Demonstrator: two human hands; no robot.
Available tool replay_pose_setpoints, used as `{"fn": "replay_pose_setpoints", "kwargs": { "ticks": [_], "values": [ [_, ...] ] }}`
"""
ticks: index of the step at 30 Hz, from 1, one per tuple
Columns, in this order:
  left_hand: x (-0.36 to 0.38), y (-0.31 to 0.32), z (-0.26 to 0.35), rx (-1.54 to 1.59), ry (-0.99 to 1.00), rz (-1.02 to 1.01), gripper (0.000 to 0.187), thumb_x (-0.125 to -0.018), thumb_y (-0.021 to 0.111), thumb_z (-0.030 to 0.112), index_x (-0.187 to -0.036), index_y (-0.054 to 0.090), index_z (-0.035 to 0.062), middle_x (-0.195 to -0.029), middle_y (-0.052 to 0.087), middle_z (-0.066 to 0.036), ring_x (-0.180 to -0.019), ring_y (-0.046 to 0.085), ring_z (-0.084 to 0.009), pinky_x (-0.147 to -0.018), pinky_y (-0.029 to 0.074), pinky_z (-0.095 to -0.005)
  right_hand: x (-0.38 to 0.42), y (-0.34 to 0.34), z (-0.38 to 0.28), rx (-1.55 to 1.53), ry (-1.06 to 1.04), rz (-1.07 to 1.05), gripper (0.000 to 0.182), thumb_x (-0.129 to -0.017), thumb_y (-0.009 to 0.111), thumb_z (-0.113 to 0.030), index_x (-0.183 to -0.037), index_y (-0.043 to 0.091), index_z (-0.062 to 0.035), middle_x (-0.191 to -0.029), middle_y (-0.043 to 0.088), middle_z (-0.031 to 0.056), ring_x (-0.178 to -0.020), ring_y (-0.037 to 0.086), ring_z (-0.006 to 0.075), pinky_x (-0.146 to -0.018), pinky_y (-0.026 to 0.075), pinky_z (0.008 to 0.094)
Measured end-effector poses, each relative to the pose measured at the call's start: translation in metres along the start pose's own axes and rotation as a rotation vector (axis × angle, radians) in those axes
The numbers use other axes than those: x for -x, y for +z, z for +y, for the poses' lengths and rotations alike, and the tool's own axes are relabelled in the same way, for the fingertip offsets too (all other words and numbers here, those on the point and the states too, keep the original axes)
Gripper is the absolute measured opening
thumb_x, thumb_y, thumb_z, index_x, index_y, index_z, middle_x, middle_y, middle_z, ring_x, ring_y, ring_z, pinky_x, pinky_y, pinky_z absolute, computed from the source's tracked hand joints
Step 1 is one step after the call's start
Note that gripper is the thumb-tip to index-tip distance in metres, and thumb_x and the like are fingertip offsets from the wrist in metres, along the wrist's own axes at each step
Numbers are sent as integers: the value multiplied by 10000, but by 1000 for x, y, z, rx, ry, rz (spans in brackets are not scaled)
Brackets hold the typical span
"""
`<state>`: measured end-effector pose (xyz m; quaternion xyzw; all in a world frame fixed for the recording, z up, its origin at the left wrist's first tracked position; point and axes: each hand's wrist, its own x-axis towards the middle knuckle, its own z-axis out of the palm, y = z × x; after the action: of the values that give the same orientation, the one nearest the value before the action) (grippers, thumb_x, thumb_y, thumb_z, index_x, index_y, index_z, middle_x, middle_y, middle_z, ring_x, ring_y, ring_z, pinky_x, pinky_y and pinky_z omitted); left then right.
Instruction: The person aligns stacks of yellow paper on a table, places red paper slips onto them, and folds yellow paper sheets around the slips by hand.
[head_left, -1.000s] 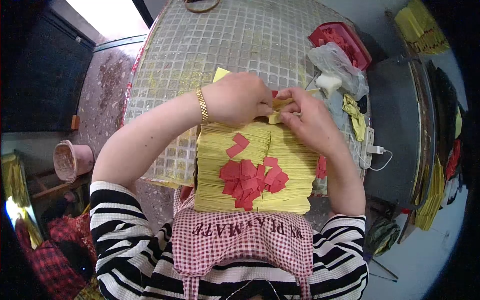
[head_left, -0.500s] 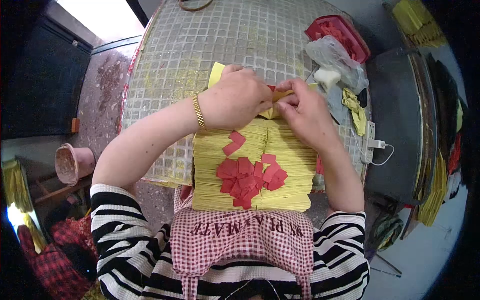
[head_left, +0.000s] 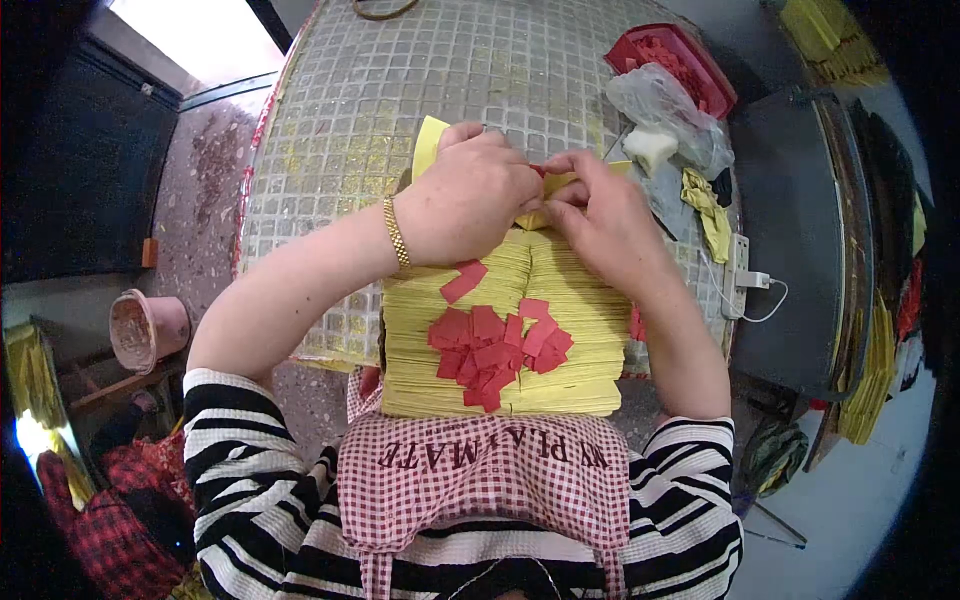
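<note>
My left hand (head_left: 478, 192) and my right hand (head_left: 603, 212) meet at the far end of a thick stack of folded yellow paper (head_left: 580, 290). Between them they pinch a yellow paper sheet (head_left: 428, 142), whose corner sticks up behind my left hand. A bit of red paper (head_left: 538, 170) shows at the fingertips, partly hidden. Both hands have closed fingers. Small red paper pieces (head_left: 485, 350) lie in a loose pile on top of the stack, and a separate red piece (head_left: 464, 281) rests nearer my left wrist.
A red tray (head_left: 715, 75) of red paper pieces stands at the table's (head_left: 500, 70) far right. Beside it are a plastic bag (head_left: 680, 110), a white sponge-like lump (head_left: 650, 148) and a crumpled yellow cloth (head_left: 708, 215). A power strip (head_left: 738, 270) hangs at the right edge.
My fingers have shifted slightly at the fold of the yellow sheet, and less of the red paper shows between them. One loose red piece near my left wrist is now more covered.
</note>
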<state>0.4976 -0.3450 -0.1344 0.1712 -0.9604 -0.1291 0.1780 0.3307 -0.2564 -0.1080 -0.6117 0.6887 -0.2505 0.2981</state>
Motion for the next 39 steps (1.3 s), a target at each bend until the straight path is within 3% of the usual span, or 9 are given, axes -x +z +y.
{"fn": "replay_pose_setpoints", "kwargs": {
  "ticks": [6,10,11,15,20,26,31,35,39],
  "values": [
    [1,-7,3,81,-19,-67,61,-808,624,162,-791,654,111,-752,599,-39,-802,546,-216,-864,376,-374,5,5,9,-2,-55,13,286,-788,600,-63,-1073,580,-44,-810,662,75,-712,618,235,-688,467,348],
    [2,-2,3,184,-92,-42,116,-797,603,156,-712,671,114,-748,633,-43,-803,557,-225,-860,379,-391,22,2,13,378,-640,233,302,-810,598,-90,-1112,585,-82,-1021,662,79,-859,613,216,-782,462,340],
    [3,-1,3,186,-93,-41,116,-797,603,156,-712,671,114,-748,633,-43,-803,557,-225,-860,379,-391,27,-1,13,380,-639,231,302,-810,598,-90,-1112,585,-82,-1021,662,79,-859,613,216,-782,462,340],
    [3,1,1,212,-94,-35,117,-789,592,143,-711,675,113,-746,629,-43,-807,559,-223,-849,381,-381,46,-12,15,640,-961,167,277,-820,603,-141,-1096,613,-124,-1180,618,62,-995,578,207,-873,444,345],
    [5,1,4,154,-75,2,120,-799,590,152,-732,683,117,-737,628,-39,-800,559,-218,-840,382,-381,54,-18,17,690,-1008,91,295,-802,662,-180,-1097,665,-173,-1231,595,54,-1073,564,204,-993,440,395],
    [9,6,4,30,13,135,145,-827,574,170,-751,685,117,-739,628,-39,-788,559,-218,-835,383,-376,58,-21,11,663,-957,82,173,-831,619,-177,-992,657,-130,-1131,639,54,-975,578,202,-898,447,344],
    [5,-3,3,66,-46,-39,110,-818,627,149,-845,689,62,-823,647,-52,-772,564,-221,-797,415,-356,46,-22,12,276,-657,92,149,-816,632,-160,-947,643,-90,-989,674,80,-873,605,239,-816,481,339],
    [-4,-5,-5,190,-163,-189,144,-840,612,157,-854,695,39,-785,647,-90,-732,570,-245,-744,450,-356,13,-24,-4,-45,-103,-120,103,-786,606,-67,-883,607,-32,-807,643,75,-718,594,219,-680,479,344],
    [-5,-7,-9,198,-140,-210,180,-846,565,193,-813,691,70,-809,665,-94,-756,597,-285,-719,444,-379,-9,-15,-1,111,-107,-234,137,-773,578,-41,-908,574,-14,-803,636,83,-676,572,206,-628,465,334]
  ]
}}
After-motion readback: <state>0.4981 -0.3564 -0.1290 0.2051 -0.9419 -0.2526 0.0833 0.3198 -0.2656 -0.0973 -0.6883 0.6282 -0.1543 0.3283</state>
